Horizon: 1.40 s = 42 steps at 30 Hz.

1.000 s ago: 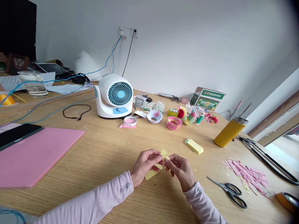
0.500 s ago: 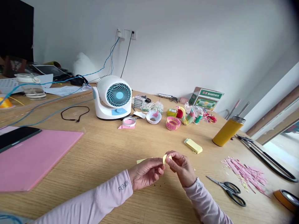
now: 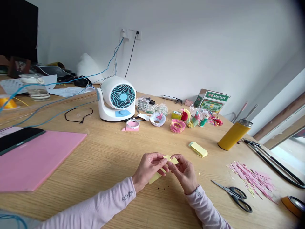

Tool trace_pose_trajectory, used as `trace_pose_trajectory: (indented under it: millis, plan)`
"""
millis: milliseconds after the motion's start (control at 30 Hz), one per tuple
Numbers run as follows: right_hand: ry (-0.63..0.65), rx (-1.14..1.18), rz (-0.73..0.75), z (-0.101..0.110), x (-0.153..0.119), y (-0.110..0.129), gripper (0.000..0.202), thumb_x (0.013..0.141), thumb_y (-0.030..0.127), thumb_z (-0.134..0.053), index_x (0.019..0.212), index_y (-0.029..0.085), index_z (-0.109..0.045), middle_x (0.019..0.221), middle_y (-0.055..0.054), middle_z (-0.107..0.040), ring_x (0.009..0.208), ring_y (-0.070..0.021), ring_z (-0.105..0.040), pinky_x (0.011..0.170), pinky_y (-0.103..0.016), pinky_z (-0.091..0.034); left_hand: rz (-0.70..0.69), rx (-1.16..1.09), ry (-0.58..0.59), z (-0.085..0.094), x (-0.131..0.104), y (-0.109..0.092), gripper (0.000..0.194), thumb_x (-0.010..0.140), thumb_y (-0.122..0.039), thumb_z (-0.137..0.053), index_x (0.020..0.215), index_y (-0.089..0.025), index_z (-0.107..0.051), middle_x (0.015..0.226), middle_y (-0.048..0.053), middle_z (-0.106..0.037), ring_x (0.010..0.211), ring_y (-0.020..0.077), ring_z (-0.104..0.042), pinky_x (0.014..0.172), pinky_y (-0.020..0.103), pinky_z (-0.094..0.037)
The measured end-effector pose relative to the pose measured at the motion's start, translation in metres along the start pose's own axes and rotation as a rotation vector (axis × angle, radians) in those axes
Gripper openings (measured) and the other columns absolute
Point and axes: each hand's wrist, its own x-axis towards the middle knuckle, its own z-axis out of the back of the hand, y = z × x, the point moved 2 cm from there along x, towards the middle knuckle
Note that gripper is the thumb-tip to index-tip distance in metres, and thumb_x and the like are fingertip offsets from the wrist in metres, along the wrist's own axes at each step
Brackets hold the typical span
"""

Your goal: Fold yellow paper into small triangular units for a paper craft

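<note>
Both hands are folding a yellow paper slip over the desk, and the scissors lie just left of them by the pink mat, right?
Not quite. The left hand and right hand do pinch the yellow slip over the desk, but the scissors lie to their right, near the pink scraps, far from the pink mat. The head view shows this.

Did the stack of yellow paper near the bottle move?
No. The stack of yellow paper lies the same way left of the yellow bottle; small shifts come from the head camera.
</note>
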Motion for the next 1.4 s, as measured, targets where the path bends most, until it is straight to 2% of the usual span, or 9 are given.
trace_pose_trajectory:
  millis: [300, 500, 767, 967, 1200, 1400]
  plan:
    - [-0.013, 0.051, 0.030, 0.000, 0.000, -0.002, 0.022, 0.079, 0.035, -0.063, 0.084, 0.019, -0.048, 0.064, 0.006, -0.046, 0.040, -0.0028, -0.035, 0.037, -0.017, -0.032, -0.008, -0.005, 0.063, 0.001, -0.001, -0.002, 0.031, 0.076, -0.037, -0.062, 0.086, -0.009, -0.066, 0.072, 0.006, -0.065, 0.058, 0.0128, -0.061, 0.052, 0.023, -0.050]
    - [-0.023, 0.127, 0.036, -0.002, 0.000, -0.003, 0.020, 0.077, 0.032, -0.065, 0.082, 0.019, -0.051, 0.070, 0.004, -0.050, 0.040, -0.0021, -0.041, 0.036, -0.016, -0.035, 0.003, 0.009, 0.054, 0.001, -0.001, 0.001, 0.031, 0.076, -0.037, -0.062, 0.087, -0.008, -0.067, 0.075, 0.008, -0.067, 0.055, 0.0122, -0.061, 0.053, 0.023, -0.050]
    - [0.033, 0.344, -0.042, -0.005, 0.000, -0.004, 0.018, 0.074, 0.029, -0.067, 0.075, 0.017, -0.054, 0.055, 0.008, -0.043, 0.037, -0.0031, -0.043, 0.035, -0.014, -0.033, 0.103, -0.098, 0.021, 0.001, -0.001, 0.006, 0.024, 0.072, -0.030, -0.067, 0.079, -0.008, -0.064, 0.062, 0.003, -0.062, 0.054, 0.0117, -0.060, 0.054, 0.021, -0.048]
    - [0.037, 0.330, -0.044, -0.004, 0.000, -0.006, 0.020, 0.074, 0.032, -0.068, 0.075, 0.017, -0.053, 0.053, 0.008, -0.043, 0.035, -0.0039, -0.043, 0.034, -0.015, -0.033, 0.149, -0.250, 0.087, 0.003, 0.000, 0.007, 0.024, 0.076, -0.033, -0.062, 0.075, -0.009, -0.062, 0.074, 0.006, -0.064, 0.057, 0.0127, -0.062, 0.055, 0.024, -0.049]
    - [0.039, 0.253, -0.026, -0.004, 0.000, -0.005, 0.021, 0.076, 0.033, -0.067, 0.074, 0.016, -0.053, 0.051, 0.007, -0.047, 0.038, -0.0038, -0.043, 0.036, -0.014, -0.036, 0.171, -0.173, 0.065, 0.006, 0.003, 0.010, 0.026, 0.072, -0.032, -0.068, 0.080, -0.007, -0.065, 0.066, 0.006, -0.064, 0.057, 0.0103, -0.060, 0.057, 0.021, -0.049]
    - [-0.018, 0.314, -0.082, -0.002, 0.003, -0.012, 0.034, 0.071, 0.034, -0.072, 0.092, 0.018, -0.051, 0.056, 0.006, -0.054, 0.035, -0.0040, -0.042, 0.032, -0.014, -0.036, 0.070, -0.040, 0.035, 0.004, 0.002, 0.005, 0.031, 0.073, -0.037, -0.066, 0.081, -0.006, -0.065, 0.064, 0.006, -0.065, 0.057, 0.0126, -0.062, 0.060, 0.025, -0.052]
